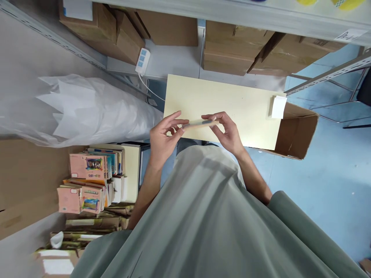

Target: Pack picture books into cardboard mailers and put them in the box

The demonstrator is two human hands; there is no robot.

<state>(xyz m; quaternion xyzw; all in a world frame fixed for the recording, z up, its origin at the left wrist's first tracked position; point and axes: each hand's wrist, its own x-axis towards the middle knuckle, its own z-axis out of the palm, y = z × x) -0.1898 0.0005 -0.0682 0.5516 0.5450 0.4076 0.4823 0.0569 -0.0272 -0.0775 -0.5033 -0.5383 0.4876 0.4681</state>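
Between my two hands is a thin flat piece with a pale tan edge (199, 125), seen nearly edge-on, so its kind does not show. My left hand (165, 139) pinches its left end between thumb and fingers. At its right end, my right hand (227, 131) grips it the same way. The piece is held above the front part of a cream-coloured board (220, 100), which lies flat like a tabletop. Near the board's right end sits a small stack of white paper slips (278, 107).
An open cardboard box (300, 131) stands right of the board. Behind are a grey shelf with cardboard boxes (228, 46) and a white power strip (143, 61). At left are a plastic-wrapped bundle (110, 112) and stacked books (89, 166). A metal shelf beam (232, 13) crosses the top.
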